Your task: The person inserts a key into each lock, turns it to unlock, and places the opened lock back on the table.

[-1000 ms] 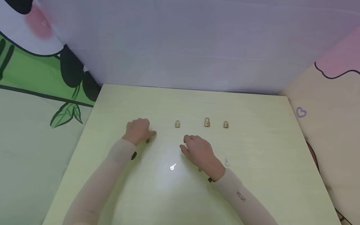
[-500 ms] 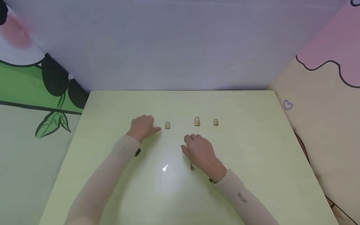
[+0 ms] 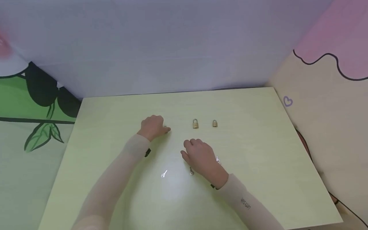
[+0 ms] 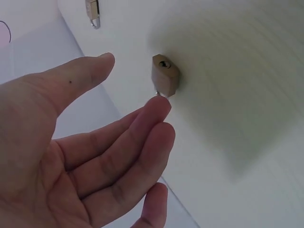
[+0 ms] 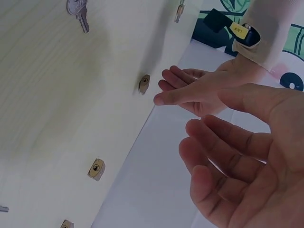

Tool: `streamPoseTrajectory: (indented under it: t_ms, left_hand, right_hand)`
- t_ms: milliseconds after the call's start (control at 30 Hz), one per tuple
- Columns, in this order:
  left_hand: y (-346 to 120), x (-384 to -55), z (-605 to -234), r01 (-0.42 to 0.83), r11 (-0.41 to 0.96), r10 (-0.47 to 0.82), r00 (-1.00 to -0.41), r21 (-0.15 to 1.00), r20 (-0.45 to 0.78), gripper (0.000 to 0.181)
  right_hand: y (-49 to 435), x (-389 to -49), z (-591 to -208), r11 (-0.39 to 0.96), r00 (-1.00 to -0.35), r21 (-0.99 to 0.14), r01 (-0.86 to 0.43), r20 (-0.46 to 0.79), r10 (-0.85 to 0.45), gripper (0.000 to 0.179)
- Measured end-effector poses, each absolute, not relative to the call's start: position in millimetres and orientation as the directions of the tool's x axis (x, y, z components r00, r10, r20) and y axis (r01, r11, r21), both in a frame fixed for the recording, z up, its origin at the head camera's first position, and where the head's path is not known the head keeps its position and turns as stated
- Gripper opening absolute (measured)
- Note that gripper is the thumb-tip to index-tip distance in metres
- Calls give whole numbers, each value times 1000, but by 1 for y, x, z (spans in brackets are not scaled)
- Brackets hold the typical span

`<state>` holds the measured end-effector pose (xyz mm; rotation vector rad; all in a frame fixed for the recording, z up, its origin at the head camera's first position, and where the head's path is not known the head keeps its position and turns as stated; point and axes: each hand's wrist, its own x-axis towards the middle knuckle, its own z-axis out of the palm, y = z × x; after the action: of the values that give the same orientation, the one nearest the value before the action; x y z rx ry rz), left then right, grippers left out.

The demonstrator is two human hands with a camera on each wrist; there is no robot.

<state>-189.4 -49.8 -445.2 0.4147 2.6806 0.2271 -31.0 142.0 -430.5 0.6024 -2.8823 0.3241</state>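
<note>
My left hand (image 3: 154,127) is over the leftmost of three brass padlocks, hiding most of it in the head view. In the left wrist view this padlock (image 4: 165,76) stands on the table, keyhole towards the camera. Thumb and fingers are spread apart beside it, gripping nothing. My right hand (image 3: 201,157) hovers nearer the front, fingers loosely bent with nothing in them. Beneath and beside it lie a dark key (image 3: 191,171) and a silver key (image 3: 218,159). Another silver key (image 3: 164,174) lies between the arms.
A larger padlock (image 3: 195,124) and a smaller padlock (image 3: 215,123) stand to the right in a row on the pale table (image 3: 247,159). A small brass-and-silver thing (image 5: 179,12) shows beyond the left hand in the right wrist view. Walls enclose the back and sides.
My left hand has moved right to the leftmost padlock and now covers most of it. The right hand has stayed nearly still, while the head view has turned right.
</note>
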Motion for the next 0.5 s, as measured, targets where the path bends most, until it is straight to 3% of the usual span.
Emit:
streamPoseTrajectory:
  t_ms: [500]
  left_hand:
    - [-42,-198,-468,228,957,281,-884,180,-374,39]
  right_hand:
    - [137,-34,-434,896,-911,-179,-407,152,-383,20]
